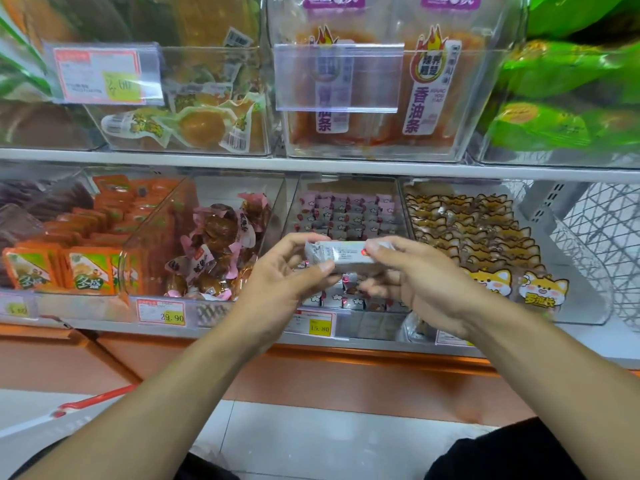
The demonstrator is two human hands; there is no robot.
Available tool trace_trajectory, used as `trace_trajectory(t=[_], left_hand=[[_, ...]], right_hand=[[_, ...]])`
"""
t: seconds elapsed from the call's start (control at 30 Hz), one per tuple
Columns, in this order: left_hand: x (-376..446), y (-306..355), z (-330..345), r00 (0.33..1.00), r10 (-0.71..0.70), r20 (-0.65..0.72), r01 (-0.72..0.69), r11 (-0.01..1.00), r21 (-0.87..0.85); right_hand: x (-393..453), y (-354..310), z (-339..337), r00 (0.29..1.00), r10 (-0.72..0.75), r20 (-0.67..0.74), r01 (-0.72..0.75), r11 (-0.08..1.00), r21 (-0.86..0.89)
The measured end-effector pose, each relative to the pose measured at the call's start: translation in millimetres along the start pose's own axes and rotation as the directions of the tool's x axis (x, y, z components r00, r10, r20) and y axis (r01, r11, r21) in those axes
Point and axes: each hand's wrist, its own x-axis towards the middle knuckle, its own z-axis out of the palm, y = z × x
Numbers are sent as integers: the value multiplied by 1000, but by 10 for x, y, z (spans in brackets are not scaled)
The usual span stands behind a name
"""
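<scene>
A small silver-white snack packet (341, 255) with printed text is held level in front of a lower shelf bin. My left hand (289, 271) pinches its left end between thumb and fingers. My right hand (412, 275) pinches its right end the same way. Right behind the packet stands a clear bin (346, 188) with several rows of small pink-and-grey wrapped snacks like it.
Clear bins line two white shelves (207, 159). Pink-wrapped brown snacks (221, 251) lie left of the hands, orange packets (86, 258) further left, and cat-print packets (485, 244) on the right. Price tags (162, 311) hang on the shelf edge. A white wire basket (602, 237) stands at far right.
</scene>
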Motion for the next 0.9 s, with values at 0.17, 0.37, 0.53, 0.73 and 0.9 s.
trace_trajectory(t=[0.17, 0.37, 0.53, 0.73, 0.9], left_hand=[[39, -22, 50, 993, -28, -113, 23, 999, -43], [74, -29, 12, 974, 26, -223, -13, 998, 55], [97, -64, 71, 963, 102, -248, -36, 965, 259], [155, -153, 102, 945, 294, -142, -92, 657, 748], [179, -275, 141, 963, 257, 80, -149, 258, 955]], right_hand=[[61, 13, 15, 985, -165, -48, 167, 985, 46], [79, -20, 40, 996, -85, -41, 91, 983, 161], [120, -85, 21, 973, -102, -209, 146, 967, 207], [298, -264, -167, 675, -567, -473, 429, 823, -373], [532, -188, -244, 675, -632, -381, 346, 727, -593]])
